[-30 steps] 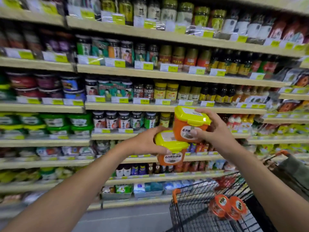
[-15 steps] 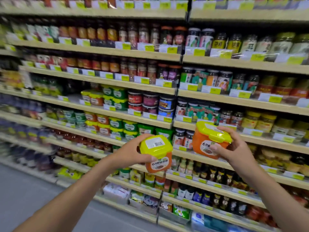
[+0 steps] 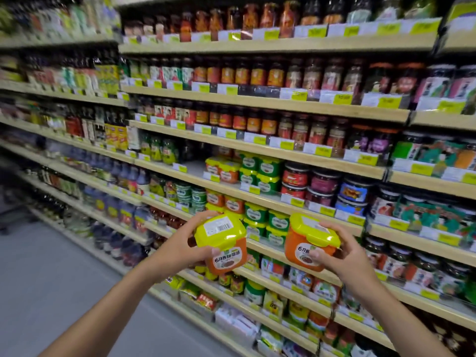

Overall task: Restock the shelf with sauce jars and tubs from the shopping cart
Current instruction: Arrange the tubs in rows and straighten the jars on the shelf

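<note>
While the left hand grips one orange tub and the right hand grips the second tub, both are in the air before the shelf. The right thumb hides part of its label; far-left products are blurred.

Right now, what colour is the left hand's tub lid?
Yellow-green lid on the square orange plastic tub; head view.

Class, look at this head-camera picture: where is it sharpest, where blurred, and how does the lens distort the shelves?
Head view: left tub, right tub, left hand and right hand are sharpest, label print legible. Head view: far-left shelves smear into blur. Head view: shelf boards slant and fan out, a wide-angle effect.
</note>
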